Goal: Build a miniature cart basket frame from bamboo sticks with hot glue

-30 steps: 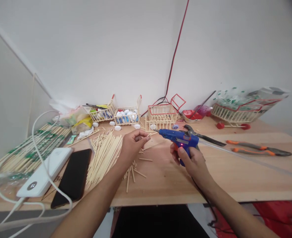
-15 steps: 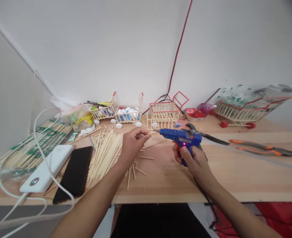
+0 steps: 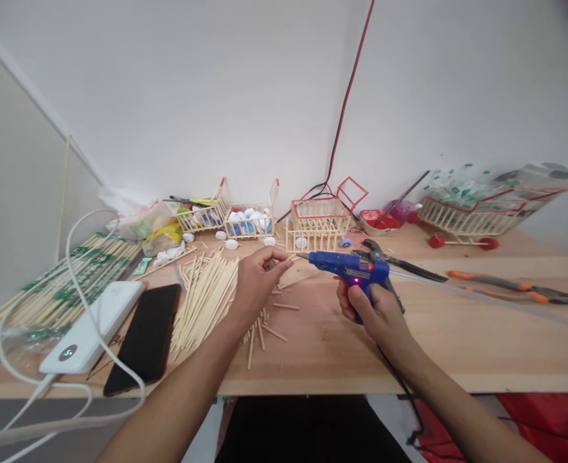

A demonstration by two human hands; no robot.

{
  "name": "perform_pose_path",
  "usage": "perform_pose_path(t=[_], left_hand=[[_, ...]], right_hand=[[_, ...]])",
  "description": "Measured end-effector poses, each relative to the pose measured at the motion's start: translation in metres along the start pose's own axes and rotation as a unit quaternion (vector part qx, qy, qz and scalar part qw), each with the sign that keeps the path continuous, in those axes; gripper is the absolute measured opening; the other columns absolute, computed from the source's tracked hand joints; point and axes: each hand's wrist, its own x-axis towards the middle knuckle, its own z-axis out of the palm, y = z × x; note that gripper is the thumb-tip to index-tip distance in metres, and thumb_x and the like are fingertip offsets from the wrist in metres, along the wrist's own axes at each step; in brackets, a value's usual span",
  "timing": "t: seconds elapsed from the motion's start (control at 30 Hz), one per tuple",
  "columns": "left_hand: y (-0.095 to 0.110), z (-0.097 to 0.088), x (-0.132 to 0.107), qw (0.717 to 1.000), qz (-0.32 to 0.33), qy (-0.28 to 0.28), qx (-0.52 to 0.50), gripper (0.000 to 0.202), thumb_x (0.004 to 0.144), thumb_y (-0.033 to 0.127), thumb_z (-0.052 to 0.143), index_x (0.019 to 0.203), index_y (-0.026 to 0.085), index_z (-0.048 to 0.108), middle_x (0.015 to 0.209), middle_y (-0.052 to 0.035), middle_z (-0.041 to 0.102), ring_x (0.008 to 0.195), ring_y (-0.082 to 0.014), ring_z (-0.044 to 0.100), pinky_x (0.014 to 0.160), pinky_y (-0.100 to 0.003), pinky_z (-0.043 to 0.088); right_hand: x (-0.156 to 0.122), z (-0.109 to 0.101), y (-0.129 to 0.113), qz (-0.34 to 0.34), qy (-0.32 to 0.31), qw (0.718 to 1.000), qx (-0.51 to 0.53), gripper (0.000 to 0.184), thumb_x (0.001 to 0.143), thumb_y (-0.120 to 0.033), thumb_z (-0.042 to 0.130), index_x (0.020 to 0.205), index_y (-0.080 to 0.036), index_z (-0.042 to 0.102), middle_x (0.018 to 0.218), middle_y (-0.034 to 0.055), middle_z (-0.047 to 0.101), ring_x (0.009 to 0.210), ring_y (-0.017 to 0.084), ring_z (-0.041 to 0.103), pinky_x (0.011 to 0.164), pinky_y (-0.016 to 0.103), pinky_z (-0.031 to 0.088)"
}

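In my right hand (image 3: 373, 305) is a blue hot glue gun (image 3: 349, 265), its small light glowing red and a clear glue stick out of its back. Its nozzle points left, right at the fingertips of my left hand (image 3: 261, 280). Those fingers are pinched on a short wooden stick (image 3: 294, 258), mostly hidden, with a pale sliver showing by the nozzle. Below and beside my left hand lie a pile of thin wooden sticks (image 3: 204, 299) and several short cut pieces (image 3: 286, 307). Just behind stands a small stick-built cart (image 3: 319, 225) with red-painted edges.
Two more small carts (image 3: 250, 224) stand by the wall, and a larger one (image 3: 462, 222) holds plastic bags at right. Pliers (image 3: 515, 287), black-handled cutters (image 3: 409, 267) and a red paint bowl (image 3: 379, 222) lie rightward. A phone (image 3: 144, 337) and white power bank (image 3: 91, 328) sit left.
The glue gun has shifted slightly left, its nozzle closer to my left fingertips. My left hand has barely moved.
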Motion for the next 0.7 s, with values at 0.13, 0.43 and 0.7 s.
perform_pose_path(t=[0.13, 0.43, 0.7], left_hand=[[0.0006, -0.0004, -0.0004, 1.000, 0.001, -0.002, 0.003, 0.017, 0.075, 0.033, 0.069, 0.076, 0.016, 0.068, 0.049, 0.0043, 0.052, 0.045, -0.0088, 0.046, 0.047, -0.021, 0.032], [0.0015, -0.0008, -0.0004, 1.000, 0.000, -0.011, -0.006, 0.016, 0.075, 0.032, 0.070, 0.076, 0.016, 0.068, 0.050, 0.0041, 0.052, 0.046, -0.0087, 0.047, 0.047, -0.020, 0.033], [0.0008, -0.0010, -0.0002, 1.000, -0.001, -0.014, -0.011, 0.017, 0.074, 0.033, 0.071, 0.076, 0.017, 0.069, 0.050, 0.0036, 0.053, 0.046, -0.0091, 0.047, 0.048, -0.021, 0.033]], right_hand=[[0.0005, -0.0005, 0.0016, -0.004, 0.006, 1.000, -0.011, 0.038, 0.095, -0.047, 0.041, 0.072, -0.018, 0.050, 0.061, -0.0003, 0.047, 0.054, 0.012, 0.044, 0.054, 0.027, 0.034], [0.0001, -0.0009, 0.0044, -0.004, 0.010, 1.000, -0.012, 0.038, 0.095, -0.047, 0.042, 0.072, -0.018, 0.051, 0.061, 0.0000, 0.048, 0.055, 0.012, 0.044, 0.054, 0.027, 0.035], [0.0000, -0.0011, 0.0041, -0.005, 0.005, 1.000, -0.013, 0.038, 0.095, -0.046, 0.042, 0.070, -0.019, 0.049, 0.061, -0.0006, 0.046, 0.055, 0.012, 0.043, 0.055, 0.028, 0.034]])
